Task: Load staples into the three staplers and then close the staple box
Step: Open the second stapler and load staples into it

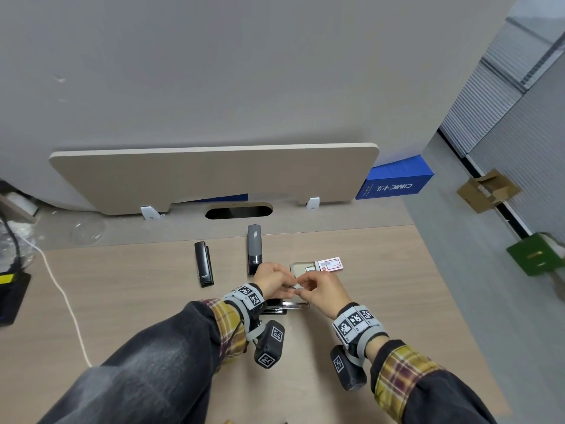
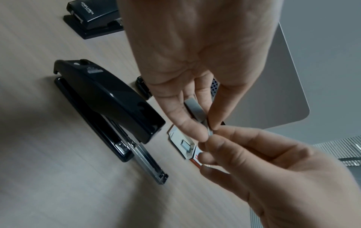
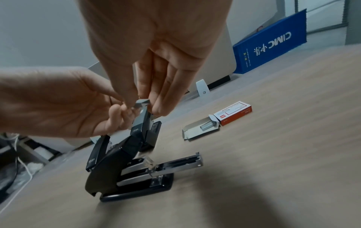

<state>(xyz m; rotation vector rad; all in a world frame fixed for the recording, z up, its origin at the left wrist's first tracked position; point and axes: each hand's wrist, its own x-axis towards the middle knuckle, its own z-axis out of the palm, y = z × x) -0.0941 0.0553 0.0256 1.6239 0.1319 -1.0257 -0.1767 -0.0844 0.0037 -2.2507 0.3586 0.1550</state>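
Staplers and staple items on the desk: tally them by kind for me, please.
Staplers: 3 (open black stapler, black stapler, grey stapler)
Staple boxes: 1 (staple box, open)
Staple strips in hands: 1 (staple strip)
Total: 5

This is an office workstation. The wood-grain surface (image 1: 351, 347) is a desk with a low beige privacy panel (image 1: 214, 175) clipped along its back edge and an oval cable slot (image 1: 239, 211) cut just in front of it. Three staplers and an open staple box (image 1: 318, 266) lie on it. A blue CIMC container-shaped box (image 1: 396, 179) stands beside the panel. A white cable (image 1: 61, 295) crosses the left side. To the right are grey carpet and a blind-covered glass partition (image 1: 501, 87).
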